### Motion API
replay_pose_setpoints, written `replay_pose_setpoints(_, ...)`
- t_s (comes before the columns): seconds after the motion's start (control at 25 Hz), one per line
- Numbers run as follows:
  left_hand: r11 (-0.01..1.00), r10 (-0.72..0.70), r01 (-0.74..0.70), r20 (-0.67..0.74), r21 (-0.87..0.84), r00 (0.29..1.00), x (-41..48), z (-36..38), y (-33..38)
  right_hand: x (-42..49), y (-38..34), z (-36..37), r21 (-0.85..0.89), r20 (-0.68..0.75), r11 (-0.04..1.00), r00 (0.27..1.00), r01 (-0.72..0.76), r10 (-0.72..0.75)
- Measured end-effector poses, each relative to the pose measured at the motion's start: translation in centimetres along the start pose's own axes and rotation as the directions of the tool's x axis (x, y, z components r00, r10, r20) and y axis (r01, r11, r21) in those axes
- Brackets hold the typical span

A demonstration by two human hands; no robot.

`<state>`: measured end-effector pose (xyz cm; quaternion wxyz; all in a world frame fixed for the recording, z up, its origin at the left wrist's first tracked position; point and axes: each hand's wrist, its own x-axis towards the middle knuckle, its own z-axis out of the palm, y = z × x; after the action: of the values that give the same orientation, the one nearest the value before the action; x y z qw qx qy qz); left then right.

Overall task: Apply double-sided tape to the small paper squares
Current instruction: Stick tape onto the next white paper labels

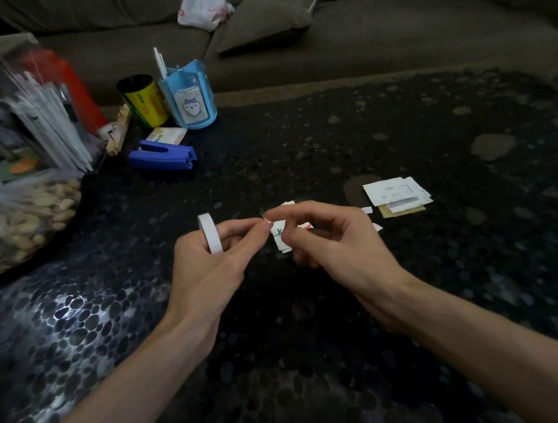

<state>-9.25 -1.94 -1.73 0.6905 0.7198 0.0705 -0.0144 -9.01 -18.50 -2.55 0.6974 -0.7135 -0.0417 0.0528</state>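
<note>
Head view: both hands up over middle of table (399,123), dark pebble-pattern top. L hand (206,256) carries tape roll (210,234), roll on edge w/ fingers curled round it. Its thumb + forefinger are pinched on a tiny bit at the tips, prob. the free tape end, too small to be sure. R hand (329,240) meets it there, thumb + forefinger pinching same spot, while lower fingers hold small paper squares (280,238): several bunched, white w/ green/red print. Tips of the two hands touch.

More paper: stack (398,195) flat on table, toward right edge; loose scraps (377,226) between stack and R hand. Far-left corner: stapler (163,154), pen holder (188,100), yellow can (144,101). Bag of peanuts (13,218) at left edge.

Step, my read: drawing or tearing a short length off the roll; no tape on a square yet. Next calls for a clean tear, keeping the sticky bit from folding on itself, then freeing one square from the bunch and pressing tape flat on it. Awkward w/ R hand full.
</note>
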Motion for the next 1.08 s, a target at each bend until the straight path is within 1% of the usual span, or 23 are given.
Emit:
replay_pose_setpoints(0.16,1.000,0.000,0.000,0.010,-0.015,1.000,0.0,0.2,0.0,-0.1,0.0,-0.3,-0.021,-0.007,1.000,1.000,0.005,-0.005)
replay_pose_setpoints(0.36,0.999,0.021,-0.021,0.007,0.048,1.000,0.2,0.6,-0.2,-0.3,-0.1,-0.7,-0.002,-0.041,0.999,0.998,-0.038,0.037)
replay_pose_setpoints(0.44,0.997,0.010,-0.011,0.021,0.081,1.000,0.2,0.7,-0.2,-0.4,-0.3,-1.1,0.039,-0.068,0.997,0.996,-0.063,0.066)
replay_pose_setpoints(0.52,0.997,0.005,-0.007,0.028,0.081,1.000,0.2,0.8,-0.3,-0.5,-0.4,-1.3,0.089,-0.079,0.992,0.993,-0.084,0.091)
replay_pose_setpoints(0.68,0.998,-0.007,0.005,0.034,0.060,0.999,0.2,0.9,-0.8,-0.4,-0.1,-1.9,0.234,-0.036,0.960,0.985,-0.156,0.169)
replay_pose_setpoints(0.72,0.999,-0.009,0.007,0.037,0.046,0.999,0.1,0.9,-0.8,-0.4,0.0,-2.1,0.237,-0.030,0.959,0.986,-0.152,0.164)
replay_pose_setpoints(0.76,0.999,-0.008,0.007,0.041,0.032,0.999,0.1,0.9,-0.8,-0.4,0.0,-2.3,0.203,-0.034,0.971,0.990,-0.124,0.134)
replay_pose_setpoints(0.84,1.000,-0.006,0.005,0.061,0.020,0.998,-0.1,1.0,-0.8,-0.3,0.1,-2.4,0.111,-0.047,0.993,0.998,-0.033,0.038)
replay_pose_setpoints(0.92,1.000,-0.002,0.001,0.084,0.017,0.996,-0.2,1.1,-0.7,-0.1,0.3,-2.4,0.075,-0.038,0.996,0.999,0.038,-0.035)
replay_pose_setpoints(1.0,1.000,0.009,-0.010,0.104,0.014,0.995,-0.3,1.0,-0.7,-0.1,0.5,-2.4,0.041,-0.031,0.996,0.997,0.074,-0.073)
replay_pose_setpoints(1.08,1.000,0.003,-0.005,0.122,0.017,0.993,-0.3,1.2,-0.7,-0.1,0.4,-2.6,0.005,-0.028,0.997,0.996,0.081,-0.081)
